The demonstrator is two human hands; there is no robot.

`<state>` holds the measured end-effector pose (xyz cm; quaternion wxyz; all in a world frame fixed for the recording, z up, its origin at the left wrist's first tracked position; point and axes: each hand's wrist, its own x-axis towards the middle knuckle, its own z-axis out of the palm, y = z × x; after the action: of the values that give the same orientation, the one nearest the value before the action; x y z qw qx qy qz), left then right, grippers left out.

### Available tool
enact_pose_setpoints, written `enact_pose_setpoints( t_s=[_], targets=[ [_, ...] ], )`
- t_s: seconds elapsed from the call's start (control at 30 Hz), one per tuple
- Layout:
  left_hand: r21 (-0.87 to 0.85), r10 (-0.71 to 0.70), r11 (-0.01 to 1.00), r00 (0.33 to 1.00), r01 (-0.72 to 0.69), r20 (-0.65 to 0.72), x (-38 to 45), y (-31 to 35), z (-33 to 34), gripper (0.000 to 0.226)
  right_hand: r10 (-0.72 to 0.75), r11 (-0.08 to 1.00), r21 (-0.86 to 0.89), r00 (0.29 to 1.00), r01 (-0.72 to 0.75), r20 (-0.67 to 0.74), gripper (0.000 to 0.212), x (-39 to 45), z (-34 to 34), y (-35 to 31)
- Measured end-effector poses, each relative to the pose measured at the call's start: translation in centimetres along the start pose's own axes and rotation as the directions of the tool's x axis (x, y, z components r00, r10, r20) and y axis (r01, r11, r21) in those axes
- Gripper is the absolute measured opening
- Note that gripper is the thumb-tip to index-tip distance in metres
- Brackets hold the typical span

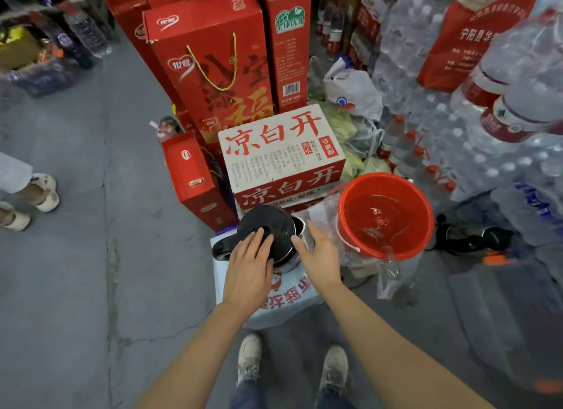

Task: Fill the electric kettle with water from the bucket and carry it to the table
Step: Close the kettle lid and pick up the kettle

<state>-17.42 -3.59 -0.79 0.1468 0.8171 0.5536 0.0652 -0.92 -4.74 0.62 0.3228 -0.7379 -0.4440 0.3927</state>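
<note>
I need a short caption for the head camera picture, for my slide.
Left hand rests on the closed black kettle lid, right hand open beside it, next to a red bucket of water.

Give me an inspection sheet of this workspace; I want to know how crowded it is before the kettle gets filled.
Surface: grey concrete floor; kettle stands on a white box.
Job's things: black kettle, lid shut; red bucket holding water, to its right.
Clutter: red gift boxes, white carton, bottled water packs, plastic bags.
Grips: left hand flat on kettle lid; right hand open beside kettle.
Cables: nothing seen.
Surroundings: another person's feet at left.
</note>
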Motion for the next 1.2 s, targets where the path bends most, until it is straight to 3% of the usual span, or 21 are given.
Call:
enact_pose_setpoints(
  t_s=[0.07,0.17,0.33,0.43,0.57,0.8,0.97,1.1,1.2],
  targets=[
    [0.004,0.099,0.995,0.995,-0.099,0.028,0.1,-2.0,0.0,0.049,0.065,0.997,0.041,0.998,-0.065,-0.007,0.063,0.2,1.6,0.1],
    [-0.06,0.186,0.981,0.981,-0.183,0.05,0.3,-4.9,-0.1,0.05,0.092,0.993,0.087,0.992,-0.084,-0.089,0.068,0.2,3.7,1.2],
    [-0.305,0.0,0.952,0.998,0.019,0.063,0.4,-10.6,0.3,0.055,0.204,0.943,0.308,0.949,-0.126,-0.238,0.065,-1.3,6.2,1.4],
    [-0.526,-0.035,0.843,0.987,0.114,0.157,0.7,-13.2,1.2,0.058,0.274,0.88,0.454,0.928,-0.137,-0.252,0.053,-2.0,7.7,2.1],
    [-0.69,-0.035,0.715,0.992,0.111,0.124,1.2,-13.4,1.7,0.037,0.267,0.834,0.544,0.929,-0.088,-0.258,0.042,-1.8,9.7,4.0],
    [-0.896,-0.193,0.413,0.977,0.163,0.089,1.9,-12.8,3.9,0.029,0.202,0.791,0.612,0.936,0.017,-0.287,0.069,0.2,12.9,7.5],
    [-0.959,-0.238,0.237,0.966,0.158,0.1,3.7,-11.6,3.7,0.037,0.145,0.754,0.645,0.925,0.126,-0.35,0.071,1.5,13.7,8.3],
    [-0.98,-0.253,0.178,0.966,0.091,0.043,5.4,-9.9,2.9,0.036,0.109,0.708,0.673,0.91,0.211,-0.4,0.074,2.0,12.8,7.2],
    [-0.983,-0.272,0.179,0.962,0.037,-0.014,6.2,-9.2,2.1,0.026,0.069,0.645,0.708,0.901,0.287,-0.428,0.061,1.9,11.9,5.4]
  ],
)
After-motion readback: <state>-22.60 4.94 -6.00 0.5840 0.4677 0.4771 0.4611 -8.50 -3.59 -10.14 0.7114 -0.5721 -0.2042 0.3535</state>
